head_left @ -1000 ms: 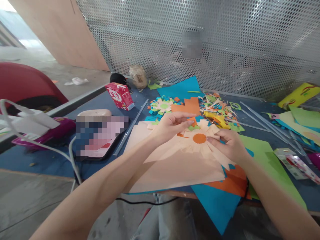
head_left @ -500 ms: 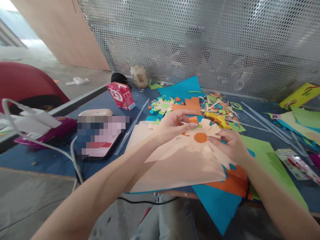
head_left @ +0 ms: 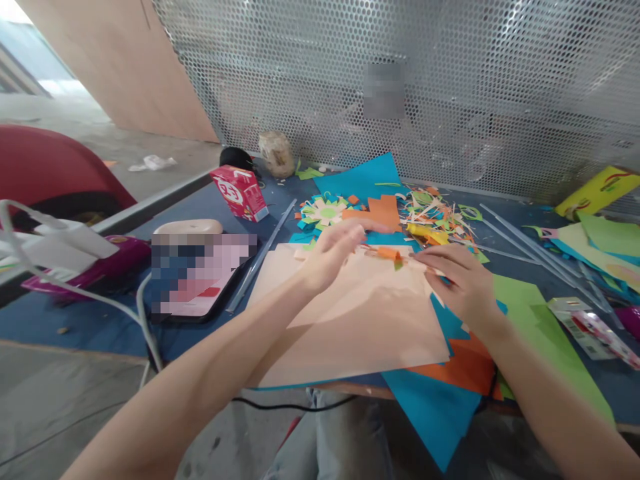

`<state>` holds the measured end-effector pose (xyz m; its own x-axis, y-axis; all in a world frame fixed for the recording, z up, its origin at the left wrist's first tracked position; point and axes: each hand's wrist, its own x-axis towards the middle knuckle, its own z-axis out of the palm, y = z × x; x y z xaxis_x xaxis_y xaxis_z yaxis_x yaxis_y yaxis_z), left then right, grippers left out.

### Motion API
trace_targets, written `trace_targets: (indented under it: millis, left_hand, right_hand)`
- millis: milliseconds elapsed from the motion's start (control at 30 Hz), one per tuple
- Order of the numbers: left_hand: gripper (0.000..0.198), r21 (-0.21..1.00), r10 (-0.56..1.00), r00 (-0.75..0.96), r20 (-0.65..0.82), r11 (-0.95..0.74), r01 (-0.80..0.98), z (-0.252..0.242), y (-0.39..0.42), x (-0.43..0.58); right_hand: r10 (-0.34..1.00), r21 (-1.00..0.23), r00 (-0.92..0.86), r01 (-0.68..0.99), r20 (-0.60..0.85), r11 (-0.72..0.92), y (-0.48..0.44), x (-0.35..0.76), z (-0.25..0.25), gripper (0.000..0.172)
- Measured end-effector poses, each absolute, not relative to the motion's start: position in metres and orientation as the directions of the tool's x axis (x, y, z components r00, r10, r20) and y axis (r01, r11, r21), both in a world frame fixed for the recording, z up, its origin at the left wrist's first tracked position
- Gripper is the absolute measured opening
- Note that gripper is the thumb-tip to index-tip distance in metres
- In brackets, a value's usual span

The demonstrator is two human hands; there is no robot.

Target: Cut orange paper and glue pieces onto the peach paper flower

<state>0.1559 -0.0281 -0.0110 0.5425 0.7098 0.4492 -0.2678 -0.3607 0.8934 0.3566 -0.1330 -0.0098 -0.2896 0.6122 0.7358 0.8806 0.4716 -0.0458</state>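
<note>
1. Above the big pale sheet [head_left: 350, 320], near its far edge, a thin paper piece [head_left: 389, 253] with orange and green bits is held up, seen nearly side-on and a bit blurry.
2. By the right hand [head_left: 463, 283], the right end of the piece is pinched between thumb and fingers. The right arm is stretched in from the low right corner.
3. The left hand [head_left: 333, 257] is held up near the other end, with its fingers pointed right. Whether the piece is gripped there cannot be told. The left arm is stretched in from the low left.
4. On the near side of both hands, open room is left on the pale sheet. Its far side is crowded by orange paper [head_left: 385, 210] and cut scraps [head_left: 435, 207].
5. The table [head_left: 90, 330] is closed off at the back by a metal mesh [head_left: 310, 87]. Past its front edge, blue paper [head_left: 435, 410] is hung.
</note>
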Motion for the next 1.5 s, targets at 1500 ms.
trace_targets:
  millis: [1500]
  left_hand:
    - [0.038,0.836,0.532,0.815,-0.228,0.536,-0.117,-0.009,-0.046,0.166]
  right_hand:
    - [0.445,0.502,-0.526,0.846,0.725,0.183,-0.141,0.366,0.000,0.027]
